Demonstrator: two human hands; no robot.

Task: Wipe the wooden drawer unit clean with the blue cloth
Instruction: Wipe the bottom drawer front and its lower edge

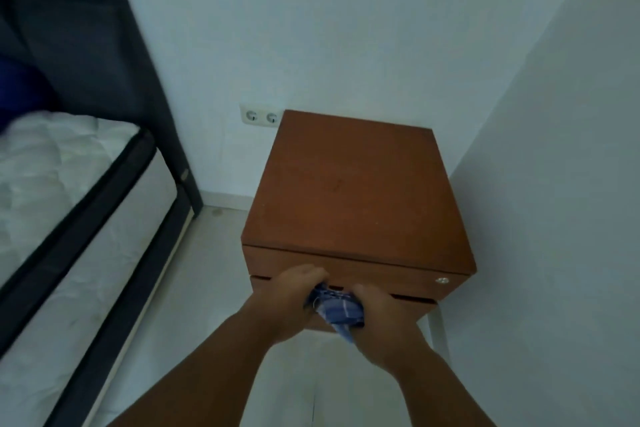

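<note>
Plainly the bed (69,184) leaves open floor (207,270) on the left, while the right wall (554,184) crowds the wooden drawer unit (353,191) — sweeps are best run leftward. The left hand (294,295) and right hand (377,319) both curl round the bunched blue cloth (337,308) against its near front. I'd flatten it first, minding the small lock (441,281).

The pale floor (194,288) runs under and to the left of the left hand (294,298) and right hand (379,319). The drawer unit (353,198) stands on it just beyond the hands, its base hidden. The bed (69,218) stands well left of them, its dark frame meeting the floor.
</note>
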